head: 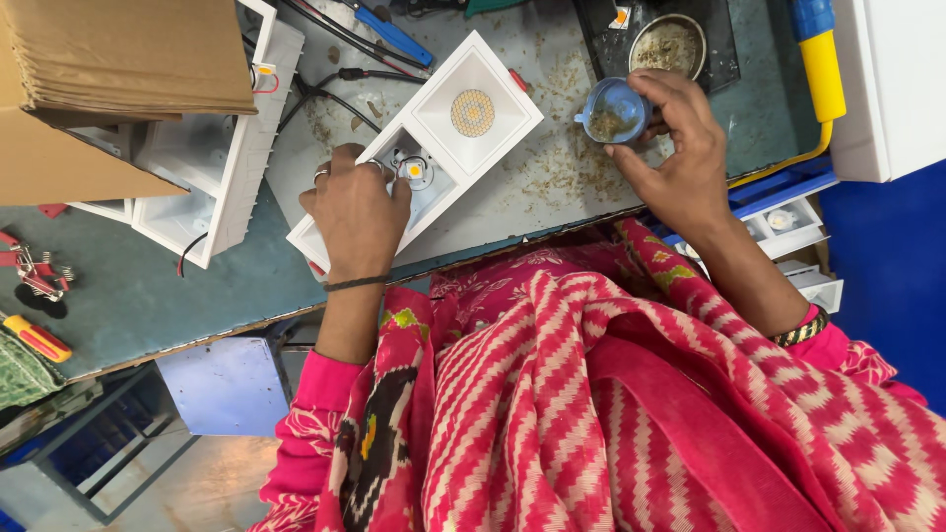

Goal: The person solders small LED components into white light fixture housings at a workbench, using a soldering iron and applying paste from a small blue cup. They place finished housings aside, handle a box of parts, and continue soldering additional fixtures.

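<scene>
Head view: the left hand rests on the near end of a white two-hole light box, grip curled at the small round light; I cannot tell if it pinches anything. At 2 o'clock from it, the right hand clamps its grip on a little blue cup. Farther, at 12 o'clock, a metal bowl sits on the table.

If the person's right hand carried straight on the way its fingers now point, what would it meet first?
The right hand points up and to the left and already touches the small blue cup. Past the cup, the line crosses bare worktop strewn with bits, towards the white twin light housing; depth is hard to judge.
</scene>
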